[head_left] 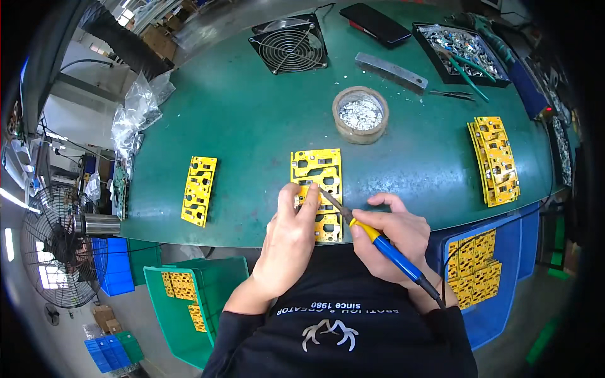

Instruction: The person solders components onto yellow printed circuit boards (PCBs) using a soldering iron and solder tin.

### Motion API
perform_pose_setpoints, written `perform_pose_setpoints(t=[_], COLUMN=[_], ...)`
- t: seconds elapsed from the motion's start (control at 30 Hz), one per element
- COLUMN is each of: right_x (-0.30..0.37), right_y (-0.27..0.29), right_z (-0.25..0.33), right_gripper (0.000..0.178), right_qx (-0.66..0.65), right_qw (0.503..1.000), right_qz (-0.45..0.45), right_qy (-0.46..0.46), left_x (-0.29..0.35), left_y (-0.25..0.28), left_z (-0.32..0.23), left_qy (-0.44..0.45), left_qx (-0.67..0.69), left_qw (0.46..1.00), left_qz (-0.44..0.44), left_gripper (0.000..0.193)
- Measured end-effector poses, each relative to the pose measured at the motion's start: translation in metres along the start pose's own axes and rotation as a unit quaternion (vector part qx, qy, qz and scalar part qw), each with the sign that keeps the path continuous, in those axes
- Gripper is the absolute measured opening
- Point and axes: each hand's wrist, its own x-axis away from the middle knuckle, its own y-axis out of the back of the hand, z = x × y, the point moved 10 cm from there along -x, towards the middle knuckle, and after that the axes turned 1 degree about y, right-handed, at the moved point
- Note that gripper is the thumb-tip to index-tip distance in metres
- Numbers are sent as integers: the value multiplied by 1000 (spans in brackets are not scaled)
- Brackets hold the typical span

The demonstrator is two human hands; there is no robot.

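Note:
A yellow circuit board panel (328, 162) with dark cut-outs lies near the front edge of the green table. My left hand (288, 239) rests over its left side, thumb and fingertips pressed on the board and holding it; whether a small part sits under the fingertips is hidden. In my right hand (394, 236) is a soldering iron (394, 253) with a blue and yellow handle, gripped like a pen. Its tip slants up and left, meeting the board beside my left fingertips. Behind the board stands a round tan pot (360, 133) holding silvery bits.
Further yellow boards stand left (199, 191) and in a stack right (493, 161). Beyond are a square fan (290, 47), a metal bar (391, 72), a black tray (447, 77) of small parts and green-handled pliers (466, 75). Green (170, 334) and blue bins (485, 331) flank me below the table.

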Motion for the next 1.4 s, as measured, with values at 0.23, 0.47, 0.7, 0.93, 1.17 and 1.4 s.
perform_pose_setpoints(t=[0.23,0.47,0.7,0.93,1.17,1.4], right_x=[1,-8,-17,-9,5,9], right_y=[1,23,32,30,12,2], right_z=[2,-2,-24,-13,2,9], right_gripper=[22,20,34,32,28,17], right_qx=[0,15,102,84,2,-25], right_qw=[1000,999,991,995,1000,1000], right_qz=[-9,-45,-78,-57,30,14], right_qy=[15,-9,-44,-1,-2,-2], left_x=[4,3,-20,-9,23,33], left_y=[-10,-6,-5,28,31,19], left_z=[1,-3,14,12,3,-4], left_qy=[1,-14,23,20,-36,-37], left_qx=[23,0,-48,23,20,14], left_qw=[998,1000,997,988,993,991], left_qz=[57,15,-52,-152,-114,-130], left_gripper=[63,61,38,12,17,21])
